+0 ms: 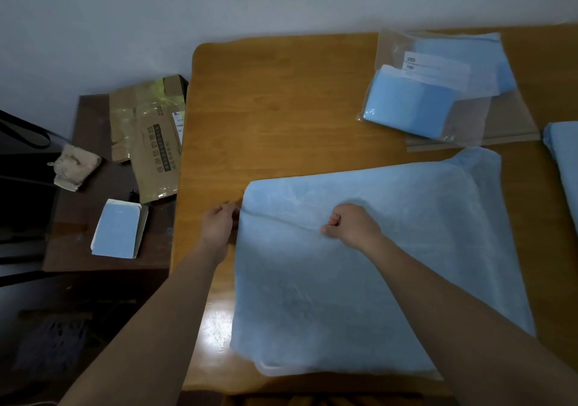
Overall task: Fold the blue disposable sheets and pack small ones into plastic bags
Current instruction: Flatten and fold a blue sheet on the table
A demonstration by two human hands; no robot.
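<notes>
Pinching the near-left edge of the big blue sheet [391,264], the left hand [220,224] has its fingers curled tight onto the fabric, right where a crease line begins. Over to the right along that same crease, the right hand [352,225] is bunched into a fist, fingers pressed together and gripping a ridge of the material. Both grips sit on one line, which looks like the set-up for a fold: hold the line at two points so the sheet turns over cleanly, I'd judge. The sheet lies spread flat on the wooden surface [281,108], reaching from the fingers back towards the person.

Beyond the right fingers, further up the surface, there's a clear plastic bag [469,114] with a small folded blue sheet [406,108] inside, and a second bagged one [469,55] behind it with white labels showing. Another blue sheet [563,155] pokes in far right. Left of the left fingers, off the surface, sit a cardboard box [150,136] and a small blue pack [117,233].
</notes>
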